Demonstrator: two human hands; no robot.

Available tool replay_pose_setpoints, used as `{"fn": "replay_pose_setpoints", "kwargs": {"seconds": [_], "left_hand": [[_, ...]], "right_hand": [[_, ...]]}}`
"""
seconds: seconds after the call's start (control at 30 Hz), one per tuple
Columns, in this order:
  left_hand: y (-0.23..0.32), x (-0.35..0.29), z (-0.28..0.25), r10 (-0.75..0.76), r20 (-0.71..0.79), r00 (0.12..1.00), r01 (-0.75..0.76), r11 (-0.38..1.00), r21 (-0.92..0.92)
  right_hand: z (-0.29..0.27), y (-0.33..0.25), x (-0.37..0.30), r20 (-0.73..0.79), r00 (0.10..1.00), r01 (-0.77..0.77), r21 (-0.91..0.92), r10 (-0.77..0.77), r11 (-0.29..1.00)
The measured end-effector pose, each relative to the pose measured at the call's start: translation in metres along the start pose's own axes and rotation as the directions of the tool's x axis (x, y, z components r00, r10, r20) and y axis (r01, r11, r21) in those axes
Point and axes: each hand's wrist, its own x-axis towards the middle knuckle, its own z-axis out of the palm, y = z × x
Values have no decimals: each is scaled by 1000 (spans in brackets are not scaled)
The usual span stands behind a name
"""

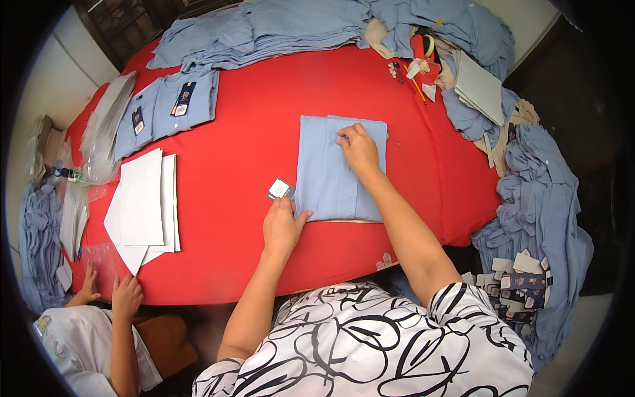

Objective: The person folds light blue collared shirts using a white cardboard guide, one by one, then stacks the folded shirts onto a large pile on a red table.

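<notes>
In front of me a folded light-blue shirt [331, 178] lies on the red-covered table, with a strip of pale backing showing under its near edge. My left hand [282, 228] is at the shirt's near left corner. Its fingers are closed on the lower end of a small tag [280, 189] with a white label, and its thumb rests by the shirt's edge. Over the upper part of the shirt is my right hand [360, 152], its fingers curled in a pinch near the front placket. Whatever lies between those fingertips is too small to make out.
White card sheets [142, 205] lie to the left, beyond them tagged folded shirts [165, 109] and clear plastic bags [109, 129]. Blue shirts [284, 33] line the far edge. Loose tags [522, 284] sit at the right. Another person's hands [126, 294] rest at lower left.
</notes>
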Motion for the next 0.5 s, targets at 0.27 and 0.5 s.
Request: {"fn": "replay_pose_setpoints", "kwargs": {"seconds": [0.27,0.5], "left_hand": [[2,-1,-4,-33,33,999,33,999,-3],[-2,1,0,25,11,1000,-25,1000,-8]], "right_hand": [[-5,20,7,227,872,-488,452,433,747],[-29,58,10,232,777,-244,968,585,-60]]}}
